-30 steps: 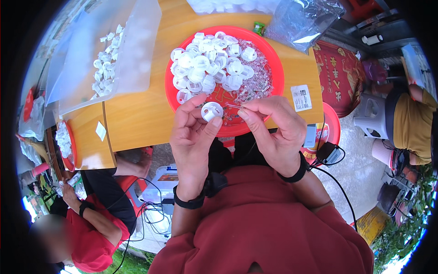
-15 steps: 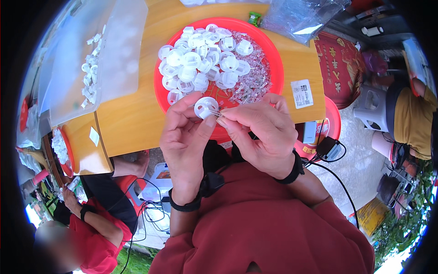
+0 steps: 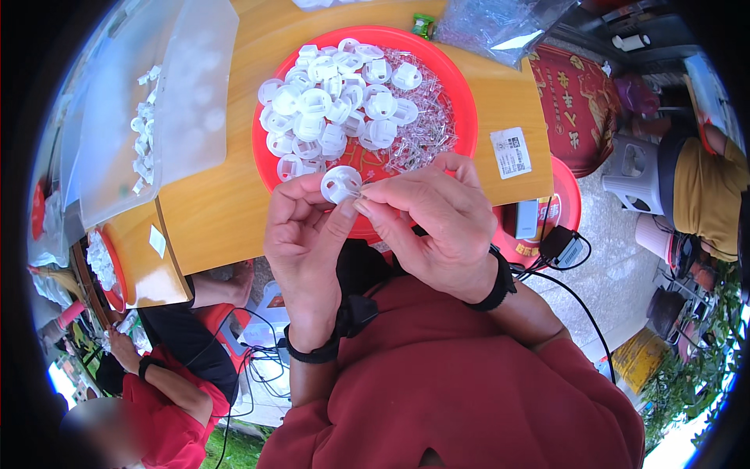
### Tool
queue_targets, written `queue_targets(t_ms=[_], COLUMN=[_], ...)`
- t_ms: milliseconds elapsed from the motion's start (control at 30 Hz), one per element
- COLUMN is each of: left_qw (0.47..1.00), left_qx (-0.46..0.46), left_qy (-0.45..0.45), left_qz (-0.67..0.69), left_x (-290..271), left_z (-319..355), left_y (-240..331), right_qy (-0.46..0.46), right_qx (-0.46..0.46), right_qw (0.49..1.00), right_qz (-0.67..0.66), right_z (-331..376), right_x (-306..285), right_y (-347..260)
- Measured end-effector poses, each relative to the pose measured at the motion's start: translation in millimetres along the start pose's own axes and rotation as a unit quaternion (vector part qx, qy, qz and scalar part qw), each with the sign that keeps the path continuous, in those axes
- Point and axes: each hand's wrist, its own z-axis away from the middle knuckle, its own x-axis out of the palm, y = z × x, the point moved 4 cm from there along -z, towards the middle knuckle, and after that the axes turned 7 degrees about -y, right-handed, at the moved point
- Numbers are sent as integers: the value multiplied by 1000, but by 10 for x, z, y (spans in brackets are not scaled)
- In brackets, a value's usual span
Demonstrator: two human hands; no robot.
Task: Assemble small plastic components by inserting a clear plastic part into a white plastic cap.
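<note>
"What colour is the tray?"
"Red, with gold patterning inside; the round pieces are white, the pins clear."
"And the counter?"
"Yellow-brown. The shirt is dark red, the wristbands black."

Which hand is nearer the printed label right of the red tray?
Right. In the picture, the right hand is lower-left of the label; the left hand is farther left.

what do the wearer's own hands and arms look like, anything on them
Both the left hand and right hand are ungloved. Each wrist wears a black band, the left with a small black boxy piece beside it. A dark red top has sleeves that leave the forearms bare. A black cable shows near the right wrist; whether it attaches is unclear.
</note>
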Motion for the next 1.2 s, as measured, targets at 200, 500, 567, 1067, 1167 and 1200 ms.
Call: queue_targets(t_ms=[200,500,567,1067,1167,1200], left_qw=[1000,1000,1000,967,984,984], left_qx=[3,2,11,92,75,74], left_qy=[-2,5,13,67,50,51], left_qz=[5,8,-14,-230,-152,-151], left_x=[-13,-39,-37,68,55,50], left_z=[12,35,42,169,173,185], left_y=[-8,-17,-11,99,111,99], right_qy=[-8,-8,-10,-20,-100,-101], right_qx=[2,26,27,17,62,107], right_qw=[1000,1000,1000,999,989,977], right_qz=[6,1,2,24,-89,-153], right_z=[4,14,19,27,10,-28], right_x=[6,5,9,38,17,-4], right_y=[-17,-35,-34,-63,-3,8])
